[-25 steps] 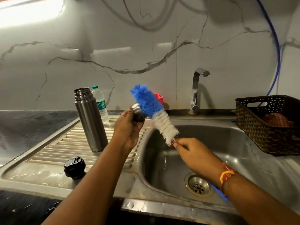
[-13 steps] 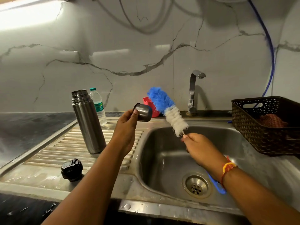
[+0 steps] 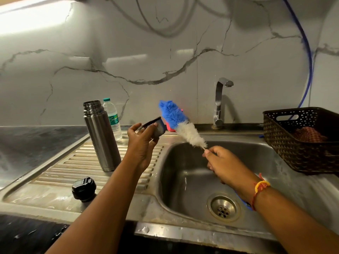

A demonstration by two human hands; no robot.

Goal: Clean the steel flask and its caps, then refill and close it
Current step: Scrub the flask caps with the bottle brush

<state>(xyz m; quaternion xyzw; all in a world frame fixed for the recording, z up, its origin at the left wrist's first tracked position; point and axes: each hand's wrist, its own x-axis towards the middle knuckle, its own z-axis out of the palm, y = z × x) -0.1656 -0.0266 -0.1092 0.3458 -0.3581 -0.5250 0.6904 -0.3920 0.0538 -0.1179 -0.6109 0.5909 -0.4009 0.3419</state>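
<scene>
Drainboard (image 3: 73, 162) bears uncapped flask (image 3: 100, 136); basket (image 3: 286, 149) perhaps holds cloth (image 3: 310, 133).

I have one camera, and it sits on my head. It looks forward and down at the sink (image 3: 183, 171) right in front of me. It is close: my arms come in from the bottom edge, with my left hand (image 3: 141, 142) and right hand (image 3: 225, 162) near the middle. It sees wide, from the dark counter (image 3: 27, 143) on the left to the basket (image 3: 293, 153) on the right, and up the wall (image 3: 165, 43) behind the tap (image 3: 219, 103).
</scene>
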